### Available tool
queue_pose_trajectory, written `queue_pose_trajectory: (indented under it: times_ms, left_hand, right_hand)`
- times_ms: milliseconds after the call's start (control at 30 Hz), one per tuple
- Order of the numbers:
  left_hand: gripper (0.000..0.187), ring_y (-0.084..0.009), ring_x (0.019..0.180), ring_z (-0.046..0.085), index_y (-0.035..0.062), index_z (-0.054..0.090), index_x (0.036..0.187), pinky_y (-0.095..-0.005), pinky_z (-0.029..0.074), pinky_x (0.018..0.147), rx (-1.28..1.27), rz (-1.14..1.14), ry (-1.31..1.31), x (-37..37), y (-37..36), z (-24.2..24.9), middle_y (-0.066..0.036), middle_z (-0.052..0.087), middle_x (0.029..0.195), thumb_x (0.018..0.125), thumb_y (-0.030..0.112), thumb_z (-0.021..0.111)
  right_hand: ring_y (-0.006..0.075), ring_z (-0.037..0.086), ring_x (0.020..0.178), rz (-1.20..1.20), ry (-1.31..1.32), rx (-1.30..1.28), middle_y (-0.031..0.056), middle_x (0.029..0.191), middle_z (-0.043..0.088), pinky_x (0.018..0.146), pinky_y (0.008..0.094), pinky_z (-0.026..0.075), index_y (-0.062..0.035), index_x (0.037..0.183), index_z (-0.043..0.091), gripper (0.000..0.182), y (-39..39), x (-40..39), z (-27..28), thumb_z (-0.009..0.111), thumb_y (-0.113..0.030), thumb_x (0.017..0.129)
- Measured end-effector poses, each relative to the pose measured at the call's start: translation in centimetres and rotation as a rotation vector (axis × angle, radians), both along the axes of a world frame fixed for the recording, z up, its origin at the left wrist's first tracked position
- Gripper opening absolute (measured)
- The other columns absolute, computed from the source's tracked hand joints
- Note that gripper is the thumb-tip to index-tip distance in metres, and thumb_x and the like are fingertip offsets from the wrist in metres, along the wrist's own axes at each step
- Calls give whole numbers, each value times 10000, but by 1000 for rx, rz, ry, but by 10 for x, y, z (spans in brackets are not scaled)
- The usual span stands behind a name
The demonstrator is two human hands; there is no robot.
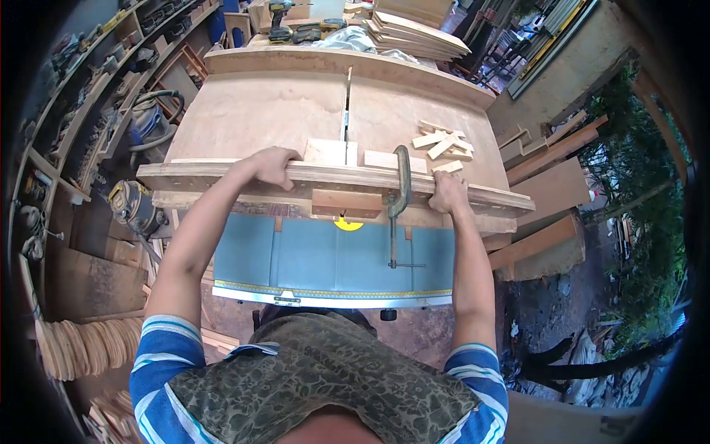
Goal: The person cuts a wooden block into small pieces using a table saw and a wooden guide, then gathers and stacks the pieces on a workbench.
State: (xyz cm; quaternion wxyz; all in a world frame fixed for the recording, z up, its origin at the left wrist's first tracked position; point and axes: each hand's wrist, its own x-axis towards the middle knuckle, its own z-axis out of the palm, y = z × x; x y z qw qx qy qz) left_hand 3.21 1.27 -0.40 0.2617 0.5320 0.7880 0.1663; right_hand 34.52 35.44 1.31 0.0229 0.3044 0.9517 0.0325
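Note:
My left hand (274, 167) is closed over the thick plywood fence (333, 175) of a crosscut sled (259, 103), thumb on the near side. Farther right along that fence my right hand (449, 194) grips it too, just beyond a C-clamp (401, 181) fastened to it. A pale wood block (331, 152) lies against the far side of the fence, across the saw slot. Beside it, a longer pale strip (395, 160) reaches toward the clamp. Several short cut wood pieces (445, 140) lie in a loose pile on the sled's right half.
Under the sled is a blue-grey table saw top (307, 251) with a yellow measuring scale (333, 291) along its front. A cordless drill (279, 21) and stacked boards (414, 37) stand behind. Tool shelves (96, 81) line the left; boards (543, 192) lean at right.

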Motion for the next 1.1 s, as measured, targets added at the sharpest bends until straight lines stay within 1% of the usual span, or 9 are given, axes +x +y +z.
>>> queue_pose_trajectory:
  times_ms: [67, 167, 267, 467, 533, 733, 800, 867, 1100]
  left_hand:
    - [789, -369, 1112, 712, 30, 669, 1312, -442, 551, 995, 4, 135, 223, -1, -25, -1, -219, 746, 1183, 613, 339, 865]
    - [771, -365, 1164, 692, 63, 660, 1320, -441, 539, 1035, -122, 247, 401, 1, -54, 0, -189, 750, 1195, 650, 380, 872]
    - [760, -357, 1171, 691, 73, 667, 1305, -443, 531, 1040, -101, 317, 488, 9, -56, -8, -184, 751, 1195, 645, 383, 883]
    - [784, -333, 1196, 687, 94, 671, 1319, -439, 514, 1054, -159, 401, 474, 16, -48, -6, -162, 751, 1219, 628, 380, 909]
    - [791, -326, 1214, 681, 99, 673, 1317, -436, 510, 1061, -171, 423, 496, 18, -47, -6, -152, 748, 1239, 623, 385, 920]
    - [786, -325, 1264, 657, 102, 676, 1332, -435, 491, 1099, -210, 453, 461, 23, -43, -2, -155, 726, 1302, 640, 376, 927]
    - [790, -327, 1280, 644, 100, 674, 1339, -435, 484, 1104, -199, 457, 470, 25, -44, -2, -156, 721, 1313, 646, 384, 926]
    - [794, -330, 1297, 632, 99, 671, 1346, -436, 477, 1110, -200, 460, 463, 24, -45, 0, -157, 715, 1324, 653, 392, 925]
    - [790, -320, 1322, 612, 99, 669, 1349, -449, 456, 1130, -195, 450, 423, 23, -47, 0, -151, 707, 1344, 666, 399, 927]
  right_hand:
    - [375, 575, 1317, -16, -38, -32, 145, 1312, 668, 1131, 638, 384, -69, 1201, 662, 464, -3, -2, 5, 660, -99, 738]
    - [376, 574, 1317, -12, -8, -15, 148, 1310, 673, 1134, 633, 386, -64, 1193, 671, 461, -6, 1, 7, 663, -88, 733]
    - [374, 572, 1327, -26, -31, -30, 153, 1322, 676, 1142, 625, 384, -58, 1194, 672, 456, -10, 2, 10, 662, -85, 739]
    - [375, 599, 1307, -33, -64, -18, 174, 1349, 681, 1121, 576, 439, -68, 1218, 690, 454, -10, 1, 10, 677, -127, 768]
    - [379, 631, 1279, -29, -38, -15, 192, 1311, 701, 1099, 583, 459, -72, 1219, 675, 491, -7, 1, 7, 700, -136, 734]
    - [376, 632, 1290, -37, -42, -2, 190, 1331, 697, 1128, 578, 445, -86, 1251, 681, 512, -4, 1, 4, 690, -137, 741]
    - [387, 610, 1311, -46, -37, 4, 180, 1354, 690, 1146, 548, 451, -78, 1226, 725, 463, -9, 2, 10, 715, -170, 772]
    - [367, 628, 1300, -49, -67, 13, 168, 1321, 703, 1129, 576, 445, -81, 1232, 677, 483, 2, -4, -1, 687, -131, 752]
    - [363, 620, 1309, -86, -89, 4, 161, 1348, 690, 1125, 571, 451, -104, 1226, 675, 484, 9, -13, -7, 710, -138, 745]
